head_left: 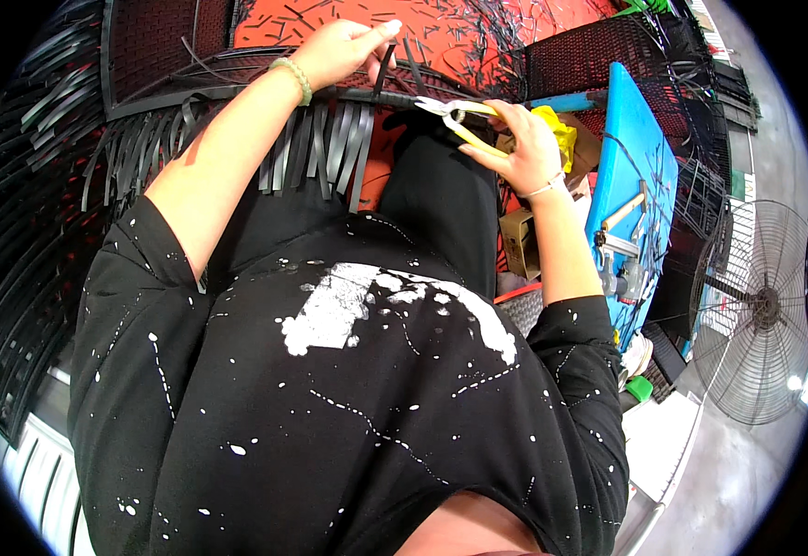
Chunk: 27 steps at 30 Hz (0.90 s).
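At nine o'clock a dark woven wicker panel of flat black plastic strands (24,213) curves down the left rim. Above the lap, a fringe of loose flat black strips (320,148) hangs from a dark frame edge that runs across the view.

The left hand (334,51), with a pale green bead bracelet (294,79) at the wrist, reaches up toward eleven o'clock. Its fingers (376,35) are pinched narrow on the upper end of one thin black strip (383,69), which stands nearly upright at twelve o'clock above the frame edge. Behind it lies an orange-red floor (348,23) scattered with short black offcuts.

Just right of the strip, at one o'clock, the right hand (526,148) is wrapped around the yellow handles of a pair of metal cutting pliers (455,116). The tool's silvery head points left, toward the base of the pinched strip, close to it; whether it touches cannot be told. A thin bracelet (549,188) sits on this wrist, and a crumpled yellow cloth (561,130) shows just behind the hand.

Below the right forearm lies a small brown cardboard box (520,241). At three o'clock stands a bright blue bench (636,139) carrying a wooden-handled hammer (624,215) and other small metal tools. Well apart, near the right rim, stands a round wire-caged floor fan (761,310) on grey concrete
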Tool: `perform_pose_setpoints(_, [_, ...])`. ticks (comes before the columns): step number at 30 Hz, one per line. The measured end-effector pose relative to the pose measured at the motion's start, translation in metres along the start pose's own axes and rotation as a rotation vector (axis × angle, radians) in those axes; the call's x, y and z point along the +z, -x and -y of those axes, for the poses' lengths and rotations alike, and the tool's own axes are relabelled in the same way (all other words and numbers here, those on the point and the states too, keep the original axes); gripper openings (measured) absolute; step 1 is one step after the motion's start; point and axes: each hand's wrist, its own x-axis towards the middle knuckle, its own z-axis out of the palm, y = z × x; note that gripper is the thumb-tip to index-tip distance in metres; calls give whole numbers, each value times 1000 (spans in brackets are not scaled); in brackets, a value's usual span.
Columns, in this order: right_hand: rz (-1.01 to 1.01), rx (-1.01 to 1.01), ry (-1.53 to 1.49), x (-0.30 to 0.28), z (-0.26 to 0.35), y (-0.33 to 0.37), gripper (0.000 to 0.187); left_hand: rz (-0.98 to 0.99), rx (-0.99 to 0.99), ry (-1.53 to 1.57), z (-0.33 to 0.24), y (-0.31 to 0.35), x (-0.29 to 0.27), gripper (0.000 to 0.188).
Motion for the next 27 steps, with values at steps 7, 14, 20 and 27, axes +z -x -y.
perform_pose_setpoints(7, [-56, -169, 67, 13, 4, -29, 61, 69, -166, 123, 2, 2, -1, 53])
perform_pose_setpoints(14, [-93, -260, 19, 31, -1, -43, 64, 10, -94, 8, -3, 6, 2, 54])
perform_pose_setpoints(20, [-111, -293, 22, 32, 0, -50, 63, 14, -238, 253, -7, 4, 2, 50])
perform_pose_setpoints(27, [-212, -270, 192, 37, 2, -41, 52, -12, -262, 50, 2, -6, -6, 44])
